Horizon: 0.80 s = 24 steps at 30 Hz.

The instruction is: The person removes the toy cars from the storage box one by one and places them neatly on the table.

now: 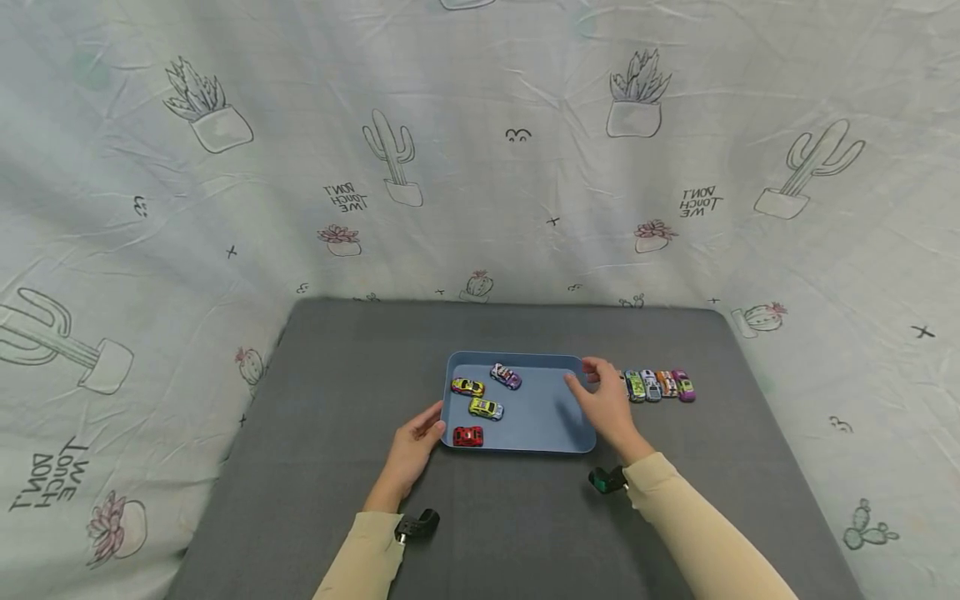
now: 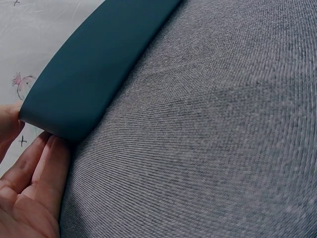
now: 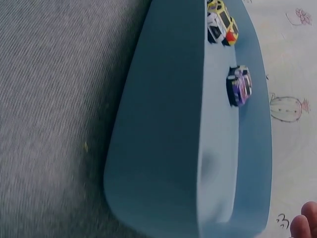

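A shallow blue tray (image 1: 543, 408) lies on the grey table. My left hand (image 1: 412, 446) holds its left wall near the front corner; in the left wrist view, thumb and fingers press against the tray's end (image 2: 74, 84). Inside, towards the left, are a red toy car (image 1: 468, 437), a yellow-green toy car (image 1: 486, 408), a yellow toy car (image 1: 467, 387) and a purple-white toy car (image 1: 506, 376). My right hand (image 1: 609, 407) hovers at the tray's right rim, thumb and fingers apart, nothing between them. Its fingertips (image 3: 303, 225) show at the right wrist view's lower corner.
Several toy cars (image 1: 653, 386) stand side by side on the table right of the tray, the leftmost partly hidden by my right hand. A patterned cloth (image 1: 480, 167) hangs behind the table (image 1: 360, 358) and along its sides.
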Each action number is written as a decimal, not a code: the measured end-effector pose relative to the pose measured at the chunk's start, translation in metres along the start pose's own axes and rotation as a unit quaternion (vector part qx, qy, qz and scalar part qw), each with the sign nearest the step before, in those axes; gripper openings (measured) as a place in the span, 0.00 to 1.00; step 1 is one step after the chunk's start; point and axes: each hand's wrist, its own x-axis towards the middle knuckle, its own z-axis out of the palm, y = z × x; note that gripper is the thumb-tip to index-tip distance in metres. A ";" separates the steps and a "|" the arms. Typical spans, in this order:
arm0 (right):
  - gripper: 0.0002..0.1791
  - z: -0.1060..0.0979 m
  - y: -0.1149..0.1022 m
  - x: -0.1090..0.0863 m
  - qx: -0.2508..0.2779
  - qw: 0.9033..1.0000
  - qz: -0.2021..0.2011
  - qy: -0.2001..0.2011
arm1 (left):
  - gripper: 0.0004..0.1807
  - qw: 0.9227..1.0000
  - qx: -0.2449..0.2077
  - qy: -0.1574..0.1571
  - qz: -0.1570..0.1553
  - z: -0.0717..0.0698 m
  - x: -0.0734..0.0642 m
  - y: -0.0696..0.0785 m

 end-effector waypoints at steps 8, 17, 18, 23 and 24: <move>0.30 0.018 -0.008 0.002 0.008 1.000 -0.006 -0.005 | 0.24 1.000 -0.001 0.002 -0.004 0.000 0.000 0.000; 0.34 0.039 -0.017 0.006 0.048 0.995 0.050 -0.065 | 0.24 1.000 -0.003 0.001 -0.005 0.000 0.002 0.000; 0.35 0.041 -0.018 0.005 0.050 0.994 0.057 -0.075 | 0.24 1.000 -0.002 0.001 -0.004 0.000 0.001 0.000; 0.35 0.052 -0.022 0.004 0.060 0.989 0.078 -0.109 | 0.24 1.000 -0.004 -0.002 -0.005 0.000 0.001 0.001; 0.34 0.055 -0.024 0.004 0.062 0.988 0.079 -0.114 | 0.24 1.000 -0.005 -0.002 -0.004 0.000 0.001 0.000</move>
